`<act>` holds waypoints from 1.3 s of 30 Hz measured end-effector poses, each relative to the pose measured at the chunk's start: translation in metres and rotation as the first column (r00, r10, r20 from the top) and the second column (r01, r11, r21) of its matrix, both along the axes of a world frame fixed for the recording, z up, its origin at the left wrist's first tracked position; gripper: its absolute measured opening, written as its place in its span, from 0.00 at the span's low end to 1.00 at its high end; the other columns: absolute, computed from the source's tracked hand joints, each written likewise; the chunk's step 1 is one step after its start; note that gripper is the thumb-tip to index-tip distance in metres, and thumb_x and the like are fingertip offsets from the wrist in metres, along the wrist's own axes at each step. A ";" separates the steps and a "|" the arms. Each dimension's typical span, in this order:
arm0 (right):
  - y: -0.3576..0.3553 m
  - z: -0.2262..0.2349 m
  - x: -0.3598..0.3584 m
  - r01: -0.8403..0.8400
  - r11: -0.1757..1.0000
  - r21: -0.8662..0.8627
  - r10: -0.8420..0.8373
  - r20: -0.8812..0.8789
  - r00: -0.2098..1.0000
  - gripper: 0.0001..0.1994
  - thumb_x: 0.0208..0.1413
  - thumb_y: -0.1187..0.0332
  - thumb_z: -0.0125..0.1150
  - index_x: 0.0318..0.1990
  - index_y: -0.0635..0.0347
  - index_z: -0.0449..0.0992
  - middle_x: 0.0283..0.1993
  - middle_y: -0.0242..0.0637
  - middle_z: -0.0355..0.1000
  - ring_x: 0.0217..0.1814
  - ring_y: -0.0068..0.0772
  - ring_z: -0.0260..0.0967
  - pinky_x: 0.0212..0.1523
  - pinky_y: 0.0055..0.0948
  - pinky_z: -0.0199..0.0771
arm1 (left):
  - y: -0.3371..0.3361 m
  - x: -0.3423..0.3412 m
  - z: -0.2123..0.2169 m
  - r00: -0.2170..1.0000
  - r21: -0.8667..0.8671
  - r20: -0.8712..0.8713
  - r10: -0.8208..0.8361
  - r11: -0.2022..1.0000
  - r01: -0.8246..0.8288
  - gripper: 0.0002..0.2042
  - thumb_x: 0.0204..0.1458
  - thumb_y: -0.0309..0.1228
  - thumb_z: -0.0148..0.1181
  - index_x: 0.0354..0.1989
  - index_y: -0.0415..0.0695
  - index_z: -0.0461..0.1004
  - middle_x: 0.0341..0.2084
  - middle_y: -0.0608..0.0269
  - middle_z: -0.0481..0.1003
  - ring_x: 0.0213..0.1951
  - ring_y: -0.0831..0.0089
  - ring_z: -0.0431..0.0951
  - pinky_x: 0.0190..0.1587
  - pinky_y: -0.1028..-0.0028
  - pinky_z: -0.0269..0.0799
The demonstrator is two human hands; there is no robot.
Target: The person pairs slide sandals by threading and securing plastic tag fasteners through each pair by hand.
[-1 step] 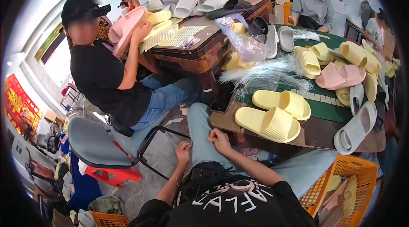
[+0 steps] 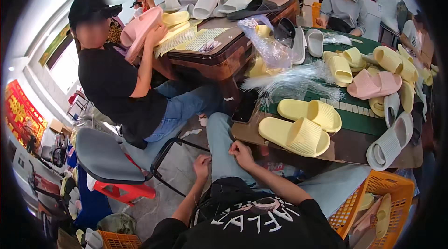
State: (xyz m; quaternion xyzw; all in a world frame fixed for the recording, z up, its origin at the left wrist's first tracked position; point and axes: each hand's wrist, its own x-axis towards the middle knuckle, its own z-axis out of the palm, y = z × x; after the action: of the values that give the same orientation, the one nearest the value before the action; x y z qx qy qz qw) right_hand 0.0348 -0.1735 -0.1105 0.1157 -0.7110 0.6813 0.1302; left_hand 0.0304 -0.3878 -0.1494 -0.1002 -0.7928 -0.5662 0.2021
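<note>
Over my lap, my left hand (image 2: 202, 166) is closed, its fingertips pinched together beside my knee. My right hand (image 2: 241, 154) is closed too, a little farther right and higher, above my thigh. Whatever the fingers hold, if anything, is too small to make out. Nearest my right hand, at the table edge, lies a pair of yellow ribbed slide sandals (image 2: 295, 135), side by side with a second yellow slide (image 2: 311, 114) behind. Beyond them spreads a bundle of thin clear plastic strands (image 2: 294, 81).
Grey slides (image 2: 391, 140), pink slides (image 2: 374, 84) and several yellow ones crowd the green-topped table (image 2: 359, 120). An orange crate (image 2: 389, 181) holding slides stands at my right. A grey chair (image 2: 109, 155) is on my left, where a co-worker (image 2: 112, 71) holds a pink slide (image 2: 142, 29).
</note>
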 end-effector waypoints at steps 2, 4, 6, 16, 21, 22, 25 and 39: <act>0.001 0.001 0.000 -0.020 1.000 0.013 0.020 -0.001 1.000 0.08 0.43 0.85 0.53 0.26 0.65 0.60 0.26 0.39 0.69 0.31 0.29 0.69 0.35 0.27 0.70 | 0.000 0.001 0.000 1.000 0.057 0.021 -0.014 0.998 0.013 0.04 0.41 0.15 0.54 0.26 0.33 0.74 0.23 0.59 0.72 0.26 0.73 0.74 0.29 0.77 0.71; 0.000 0.001 -0.001 -0.010 1.000 0.025 0.010 0.005 1.000 0.09 0.43 0.85 0.53 0.26 0.65 0.61 0.26 0.39 0.69 0.32 0.30 0.70 0.36 0.26 0.70 | -0.001 0.000 0.000 1.000 0.055 0.015 -0.020 0.998 0.019 0.05 0.42 0.15 0.54 0.26 0.33 0.75 0.24 0.59 0.72 0.26 0.73 0.73 0.29 0.78 0.71; 0.000 0.001 -0.001 -0.010 0.999 0.038 0.010 0.000 1.000 0.09 0.42 0.85 0.53 0.26 0.64 0.61 0.26 0.39 0.69 0.32 0.30 0.70 0.36 0.27 0.70 | 0.000 0.001 0.004 1.000 0.004 0.001 -0.005 1.000 0.005 0.05 0.41 0.15 0.54 0.27 0.33 0.75 0.24 0.59 0.72 0.26 0.73 0.74 0.29 0.78 0.71; 0.004 0.015 0.005 0.099 0.954 0.282 -0.015 -0.285 0.958 0.07 0.42 0.83 0.54 0.27 0.63 0.64 0.24 0.41 0.67 0.29 0.43 0.67 0.29 0.32 0.66 | -0.001 0.006 0.017 0.993 -0.293 -0.120 0.016 0.955 -0.051 0.07 0.42 0.19 0.54 0.30 0.37 0.76 0.26 0.57 0.76 0.29 0.68 0.77 0.32 0.76 0.71; 0.003 0.016 0.007 0.121 0.939 0.321 -0.007 -0.337 0.942 0.07 0.40 0.83 0.53 0.27 0.62 0.66 0.25 0.40 0.67 0.30 0.43 0.67 0.29 0.34 0.66 | 0.006 0.016 0.027 0.976 -0.418 -0.214 0.036 0.900 -0.125 0.08 0.41 0.19 0.52 0.29 0.40 0.77 0.27 0.58 0.76 0.30 0.64 0.77 0.32 0.73 0.71; 0.004 0.016 0.007 0.141 0.929 0.343 -0.001 -0.378 0.926 0.07 0.40 0.83 0.53 0.27 0.62 0.66 0.25 0.41 0.67 0.30 0.43 0.67 0.29 0.34 0.66 | 0.008 0.018 0.030 0.968 -0.438 -0.246 0.042 0.887 -0.150 0.08 0.41 0.19 0.52 0.29 0.41 0.77 0.27 0.58 0.75 0.30 0.63 0.77 0.32 0.72 0.71; 0.004 0.008 0.002 0.120 0.937 0.330 -0.008 -0.322 0.947 0.07 0.39 0.83 0.52 0.27 0.62 0.65 0.25 0.41 0.66 0.30 0.43 0.67 0.30 0.33 0.66 | 0.007 0.014 0.030 0.971 -0.460 -0.237 0.034 0.876 -0.143 0.09 0.41 0.20 0.51 0.29 0.41 0.77 0.26 0.57 0.75 0.30 0.62 0.76 0.31 0.71 0.71; -0.002 -0.002 -0.002 -0.014 0.997 -0.071 0.017 0.050 0.999 0.10 0.43 0.84 0.55 0.26 0.64 0.60 0.25 0.38 0.70 0.31 0.27 0.69 0.36 0.25 0.69 | 0.008 0.010 0.023 0.979 -0.289 -0.173 0.103 0.945 -0.151 0.08 0.39 0.18 0.53 0.28 0.36 0.76 0.25 0.55 0.75 0.28 0.64 0.77 0.31 0.73 0.70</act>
State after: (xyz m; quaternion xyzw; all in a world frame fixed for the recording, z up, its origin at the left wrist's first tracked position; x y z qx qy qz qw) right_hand 0.0333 -0.1751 -0.1120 0.0994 -0.6886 0.7097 0.1110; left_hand 0.0405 -0.3796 -0.1259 -0.1222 -0.8563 -0.4151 0.2819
